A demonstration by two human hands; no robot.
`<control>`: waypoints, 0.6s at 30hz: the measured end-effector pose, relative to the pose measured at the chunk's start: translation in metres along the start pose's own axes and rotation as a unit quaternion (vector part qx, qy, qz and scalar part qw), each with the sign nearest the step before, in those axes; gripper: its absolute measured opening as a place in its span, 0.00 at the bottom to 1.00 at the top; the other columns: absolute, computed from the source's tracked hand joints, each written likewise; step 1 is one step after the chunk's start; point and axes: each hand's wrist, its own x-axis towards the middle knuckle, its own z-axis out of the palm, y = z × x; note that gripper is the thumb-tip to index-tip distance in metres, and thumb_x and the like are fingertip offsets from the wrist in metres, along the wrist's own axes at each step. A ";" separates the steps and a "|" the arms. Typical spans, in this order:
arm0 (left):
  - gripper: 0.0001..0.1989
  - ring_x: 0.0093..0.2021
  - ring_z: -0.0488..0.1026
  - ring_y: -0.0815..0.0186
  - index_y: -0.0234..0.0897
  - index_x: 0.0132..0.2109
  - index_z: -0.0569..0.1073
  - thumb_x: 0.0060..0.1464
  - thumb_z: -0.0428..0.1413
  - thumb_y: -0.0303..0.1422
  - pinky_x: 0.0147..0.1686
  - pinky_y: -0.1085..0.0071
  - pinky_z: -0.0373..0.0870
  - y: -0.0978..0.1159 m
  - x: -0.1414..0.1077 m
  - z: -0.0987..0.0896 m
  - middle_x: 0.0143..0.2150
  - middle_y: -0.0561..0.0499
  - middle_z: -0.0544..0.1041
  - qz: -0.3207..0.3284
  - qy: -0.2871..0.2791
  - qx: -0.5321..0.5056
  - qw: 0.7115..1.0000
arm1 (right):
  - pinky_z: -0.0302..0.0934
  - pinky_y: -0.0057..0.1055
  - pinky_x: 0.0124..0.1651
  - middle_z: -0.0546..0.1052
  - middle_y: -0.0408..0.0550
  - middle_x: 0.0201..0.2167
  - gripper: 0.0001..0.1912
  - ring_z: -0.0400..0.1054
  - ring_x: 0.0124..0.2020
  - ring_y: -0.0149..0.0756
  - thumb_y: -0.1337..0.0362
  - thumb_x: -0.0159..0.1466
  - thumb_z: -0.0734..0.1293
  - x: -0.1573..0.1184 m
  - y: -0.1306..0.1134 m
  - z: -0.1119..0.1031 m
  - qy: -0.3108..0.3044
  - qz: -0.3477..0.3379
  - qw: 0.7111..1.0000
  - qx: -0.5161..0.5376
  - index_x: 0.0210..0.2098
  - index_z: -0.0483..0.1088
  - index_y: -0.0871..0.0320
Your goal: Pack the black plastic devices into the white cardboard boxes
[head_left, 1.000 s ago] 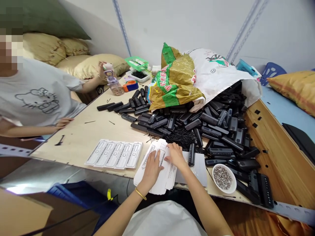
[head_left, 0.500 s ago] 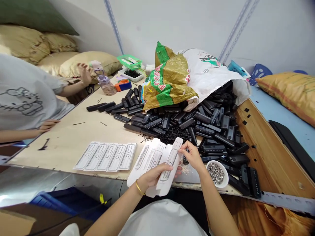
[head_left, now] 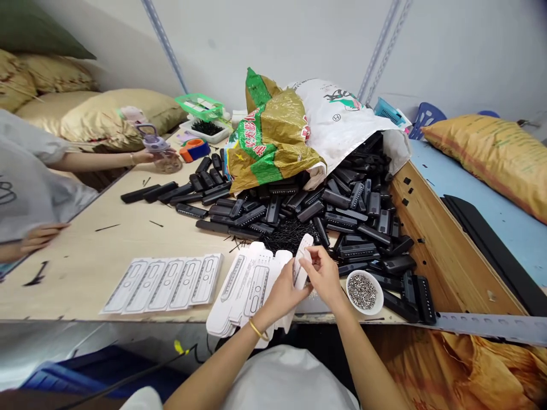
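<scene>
**Printed white carton, one, held in two hands at a crowded worktable**

Held item: white carton (head_left: 302, 262), narrow, slanted, top end raised; just right of the carton stack (head_left: 245, 285), the landmark for this listing.

Left hand (head_left: 284, 293): bare, gold bangle (head_left: 257, 331) at wrist; closed on the carton's lower part, thumb along the near side, the other fingers partly hidden. Reaches over the landmark's right portion.

Right hand (head_left: 325, 276): bare; thumb and forefinger clamped on the carton's right edge, remaining fingers curled together. Right of the landmark.

Landmark: flat, unfolded cartons, white with black line printing, overlapping at the near edge of the pale table (head_left: 85, 273).

Left of the landmark: five printed panels (head_left: 164, 285), white, in an overlapping row.

Right of it, beyond the hands: white bowl (head_left: 380, 302), filled with small silvery metal pieces (head_left: 362, 291).

Behind it: thin black pieces (head_left: 288, 233), heaped; black cases (head_left: 359, 250), many, spreading behind and rightward; green-and-gold bag (head_left: 277, 131) and white sack (head_left: 337, 125) lying over them.

Far left of it: orange-and-blue roll (head_left: 195, 149); clear bottle (head_left: 168, 162) with lilac top, a co-worker's hand (head_left: 145, 156) against it.
</scene>
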 end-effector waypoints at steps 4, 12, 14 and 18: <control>0.30 0.50 0.69 0.58 0.35 0.57 0.65 0.46 0.59 0.35 0.49 0.64 0.64 0.003 0.002 -0.009 0.51 0.44 0.72 -0.054 -0.163 -0.221 0.960 | 0.64 0.34 0.41 0.72 0.48 0.36 0.10 0.68 0.38 0.36 0.60 0.64 0.61 -0.014 0.006 -0.002 0.048 -0.110 0.993 -0.010 0.43 0.68 0.55; 0.24 0.35 0.74 0.62 0.32 0.46 0.75 0.39 0.65 0.36 0.39 0.67 0.69 0.005 -0.010 -0.007 0.35 0.48 0.77 -0.218 -0.279 -0.377 0.856 | 0.56 0.33 0.36 0.70 0.43 0.25 0.10 0.62 0.29 0.34 0.60 0.65 0.60 -0.013 0.014 -0.012 -0.010 -0.151 0.985 -0.081 0.28 0.65 0.55; 0.24 0.34 0.74 0.65 0.33 0.44 0.75 0.37 0.67 0.37 0.39 0.68 0.69 0.003 -0.013 -0.003 0.35 0.48 0.77 -0.241 -0.272 -0.388 0.847 | 0.52 0.33 0.35 0.64 0.40 0.19 0.17 0.57 0.25 0.31 0.59 0.65 0.59 -0.008 0.011 -0.016 -0.050 -0.142 0.983 -0.109 0.21 0.61 0.56; 0.28 0.31 0.74 0.67 0.29 0.44 0.75 0.37 0.67 0.43 0.39 0.69 0.70 -0.002 -0.015 0.003 0.31 0.48 0.76 -0.240 -0.249 -0.391 0.853 | 0.51 0.37 0.40 0.65 0.41 0.17 0.23 0.57 0.27 0.32 0.58 0.65 0.60 -0.004 0.012 -0.023 -0.120 -0.149 0.975 -0.109 0.15 0.59 0.57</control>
